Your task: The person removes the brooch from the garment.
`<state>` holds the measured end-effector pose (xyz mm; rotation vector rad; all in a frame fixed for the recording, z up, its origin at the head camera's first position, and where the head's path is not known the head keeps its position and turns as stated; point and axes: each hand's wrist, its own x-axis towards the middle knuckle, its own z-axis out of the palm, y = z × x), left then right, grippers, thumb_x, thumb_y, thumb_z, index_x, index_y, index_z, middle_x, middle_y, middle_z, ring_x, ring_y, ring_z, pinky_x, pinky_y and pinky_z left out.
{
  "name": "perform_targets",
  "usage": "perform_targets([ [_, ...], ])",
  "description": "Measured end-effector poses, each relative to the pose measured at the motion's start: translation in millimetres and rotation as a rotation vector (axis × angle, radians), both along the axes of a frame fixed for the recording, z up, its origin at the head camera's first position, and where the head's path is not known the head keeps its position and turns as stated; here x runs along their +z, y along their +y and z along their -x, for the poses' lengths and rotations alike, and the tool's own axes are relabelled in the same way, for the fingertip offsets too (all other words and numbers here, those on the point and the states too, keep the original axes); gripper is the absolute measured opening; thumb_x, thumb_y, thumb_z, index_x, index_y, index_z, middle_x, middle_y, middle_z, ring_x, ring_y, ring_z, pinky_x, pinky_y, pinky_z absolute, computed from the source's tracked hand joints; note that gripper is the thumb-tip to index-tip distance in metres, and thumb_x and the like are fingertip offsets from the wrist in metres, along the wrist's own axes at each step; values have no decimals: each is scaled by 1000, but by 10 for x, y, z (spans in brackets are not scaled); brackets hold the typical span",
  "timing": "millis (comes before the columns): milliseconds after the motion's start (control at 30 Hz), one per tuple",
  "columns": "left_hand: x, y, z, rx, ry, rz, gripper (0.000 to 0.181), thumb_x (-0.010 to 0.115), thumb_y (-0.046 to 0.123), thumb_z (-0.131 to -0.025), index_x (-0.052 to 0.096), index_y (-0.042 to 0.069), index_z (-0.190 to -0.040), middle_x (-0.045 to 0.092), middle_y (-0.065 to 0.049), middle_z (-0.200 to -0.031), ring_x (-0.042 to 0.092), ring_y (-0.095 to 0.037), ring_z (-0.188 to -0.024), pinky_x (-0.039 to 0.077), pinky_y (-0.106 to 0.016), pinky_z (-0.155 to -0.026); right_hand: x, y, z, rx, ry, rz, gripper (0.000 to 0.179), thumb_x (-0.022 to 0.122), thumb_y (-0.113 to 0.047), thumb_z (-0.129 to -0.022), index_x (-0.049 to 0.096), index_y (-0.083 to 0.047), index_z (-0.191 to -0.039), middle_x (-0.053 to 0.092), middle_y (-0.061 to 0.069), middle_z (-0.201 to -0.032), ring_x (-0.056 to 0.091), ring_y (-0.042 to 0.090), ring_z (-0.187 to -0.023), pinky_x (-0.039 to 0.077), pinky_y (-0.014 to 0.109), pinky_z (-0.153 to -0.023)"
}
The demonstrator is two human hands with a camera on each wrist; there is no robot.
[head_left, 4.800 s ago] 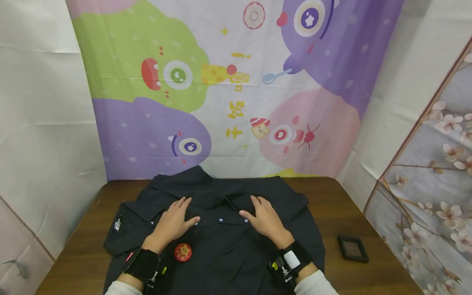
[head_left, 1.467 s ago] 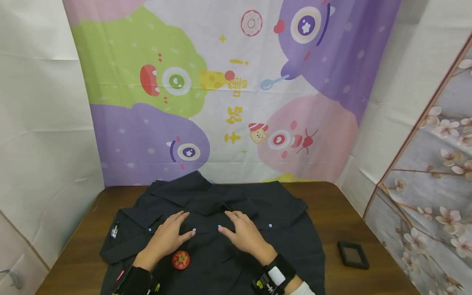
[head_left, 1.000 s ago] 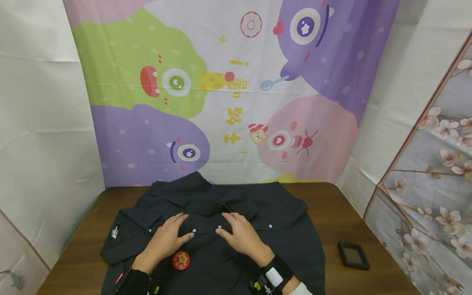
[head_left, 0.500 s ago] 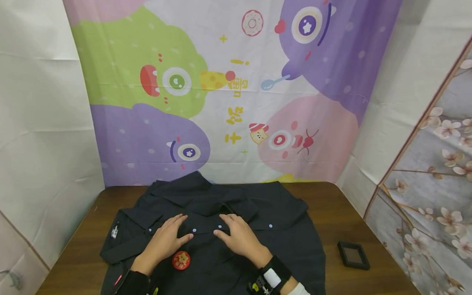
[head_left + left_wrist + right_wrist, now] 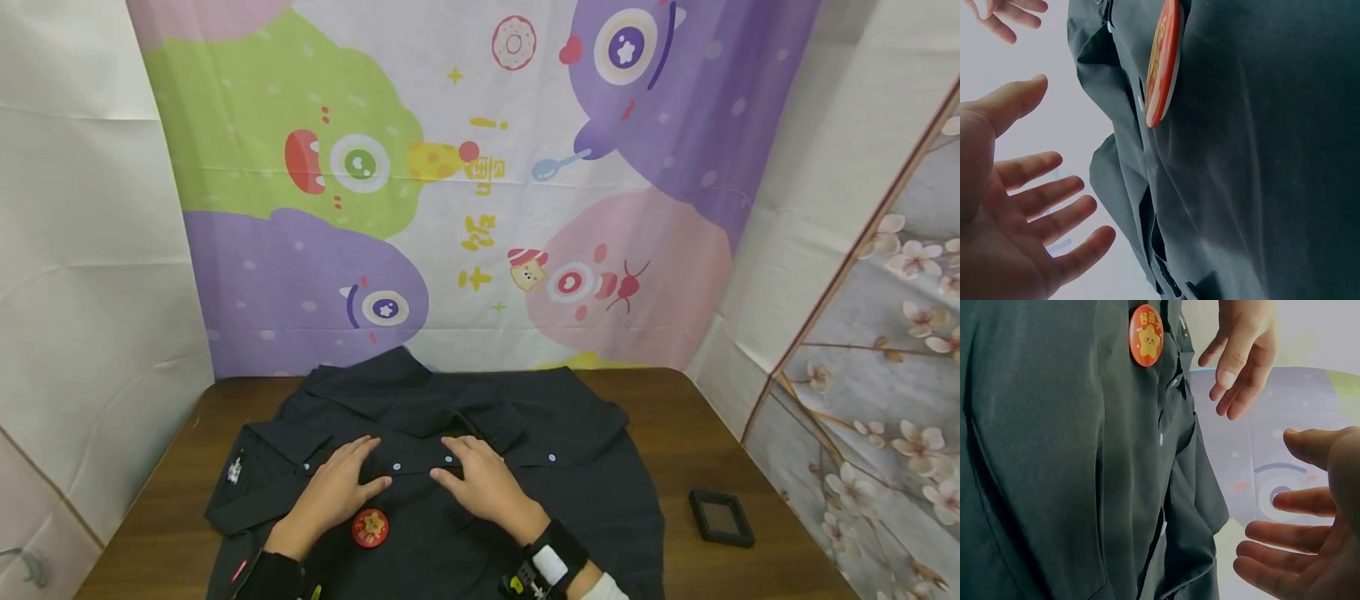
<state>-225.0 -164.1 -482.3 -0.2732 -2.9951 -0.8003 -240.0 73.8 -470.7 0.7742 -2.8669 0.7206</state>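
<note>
Spread wide across the tabletop (image 5: 675,442), button side up: a dark button-front shirt (image 5: 465,542), with pale buttons (image 5: 397,467) in a row running left to right. Probably laid out this way to keep both the buttons and the red star badge (image 5: 371,528) facing up and within reach. On the shirt, on the near side of the button row: the badge, pinned there or merely resting, impossible to tell. Just right of the left hand (image 5: 335,488), on the near side of its thumb; farther from the right hand (image 5: 483,483), off to that hand's left.

Both hands raised above the shirt, apart from it in the wrist views, holding nothing, fingers spread and thumbs held wide. Perhaps held so to leave the fabric undisturbed. One button showing between the hands, another between right thumb and forefinger.

Farther out, beyond the shirt's right edge: a black square frame (image 5: 722,518) on the tabletop, likely set aside there. Behind the far edge, a cartoon-monster wall hanging (image 5: 472,217), presumably hung as a backdrop.
</note>
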Motion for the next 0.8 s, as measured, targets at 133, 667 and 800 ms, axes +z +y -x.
perform_targets([
  [133,-7,0,-7,-5,-18,-1,65,72,34,-88,50,2,-140,49,-22,-144,44,-44,-133,38,-67,-100,-4,-24,-13,2,-1,-9,53,60,-43,-95,57,-9,-135,60,10,-132,58,26,-122,49,45,-100],
  [667,11,-44,-21,4,-36,-5,66,72,35,-87,49,3,-140,48,-25,-143,44,-47,-131,39,-66,-100,-56,-83,-51,30,-2,-1,50,59,-41,-96,57,-8,-134,61,10,-132,57,27,-122,49,44,-101],
  [800,0,-49,-24,-6,-33,-6,66,72,34,-87,50,2,-140,49,-24,-143,45,-46,-131,39,-65,-101,-72,-93,-61,32,10,0,50,59,-41,-96,58,-9,-133,61,9,-131,58,26,-121,49,44,-101],
])
